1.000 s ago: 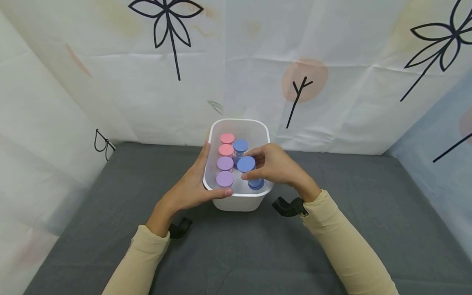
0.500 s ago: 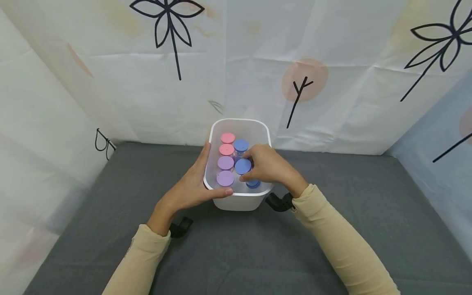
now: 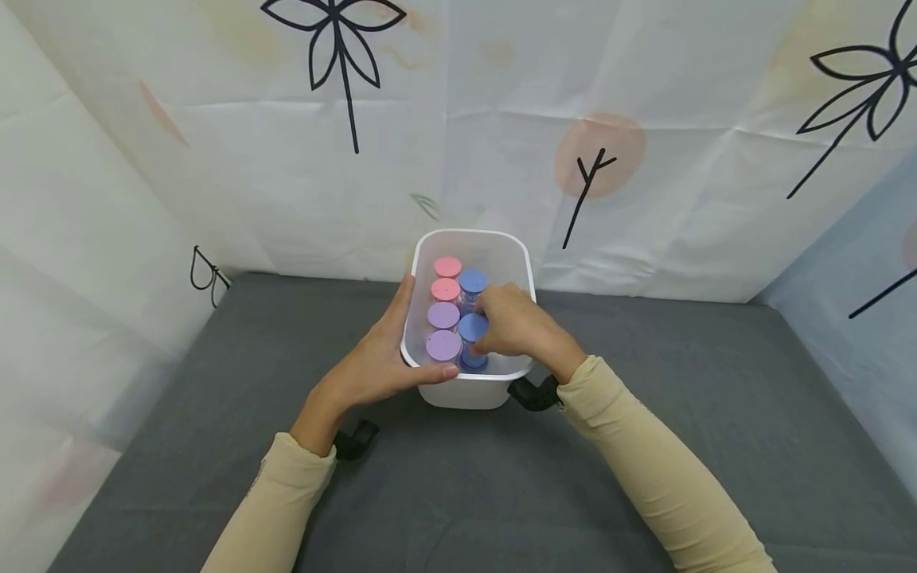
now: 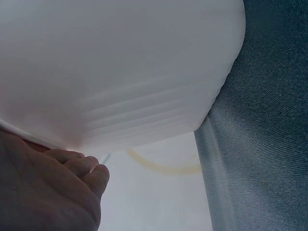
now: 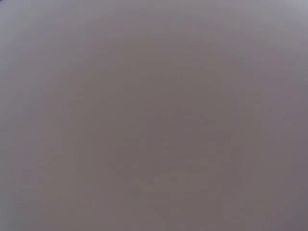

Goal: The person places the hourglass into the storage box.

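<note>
A white plastic bin (image 3: 476, 378) holds several small lidded jars. Down its left side stand two pink-lidded jars (image 3: 446, 289) and two purple-lidded jars (image 3: 443, 344). My left hand (image 3: 376, 356) grips the bin's near left corner, thumb along the front rim; in the left wrist view its fingertips curl by the outer wall. Inside the bin, my right hand (image 3: 517, 322) pinches a blue-lidded jar (image 3: 473, 327) beside the purple ones. Blue also shows at that jar's lower end. Behind it is another blue-lidded jar (image 3: 473, 280), partly hidden by the fingers. The right wrist view is only a pale blur.
Dark grey cloth (image 3: 458, 485) covers the table around the bin. A white patterned fabric backdrop (image 3: 501, 175) rises close behind it, with more fabric at both sides. A black strap device (image 3: 356, 440) sits at the left wrist, another (image 3: 535, 394) at the right.
My right hand has moved left and slightly down with the blue-lidded jar. The blue lower end has swung left beneath its lid. My left hand keeps its grip on the bin.
</note>
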Action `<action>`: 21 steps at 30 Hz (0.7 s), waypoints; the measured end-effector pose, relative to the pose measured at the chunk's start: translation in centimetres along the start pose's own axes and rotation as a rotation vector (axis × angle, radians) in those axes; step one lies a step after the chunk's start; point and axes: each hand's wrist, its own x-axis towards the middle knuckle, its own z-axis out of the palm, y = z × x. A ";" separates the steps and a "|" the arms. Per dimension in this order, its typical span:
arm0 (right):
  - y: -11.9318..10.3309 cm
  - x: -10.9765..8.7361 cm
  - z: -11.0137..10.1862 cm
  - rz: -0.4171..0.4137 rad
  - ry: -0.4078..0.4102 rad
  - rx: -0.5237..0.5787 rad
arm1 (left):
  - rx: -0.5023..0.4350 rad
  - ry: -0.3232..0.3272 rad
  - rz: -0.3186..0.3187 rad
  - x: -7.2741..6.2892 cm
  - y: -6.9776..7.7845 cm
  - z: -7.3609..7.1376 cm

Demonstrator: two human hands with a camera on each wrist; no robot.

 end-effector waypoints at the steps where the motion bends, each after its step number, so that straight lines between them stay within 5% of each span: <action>1: 0.0 0.0 0.0 0.004 -0.003 0.003 | -0.003 0.000 0.004 0.0 0.0 0.0; 21: -0.6 -0.9 0.1 0.054 0.004 0.003 | -0.011 0.001 0.008 0.1 -0.3 0.1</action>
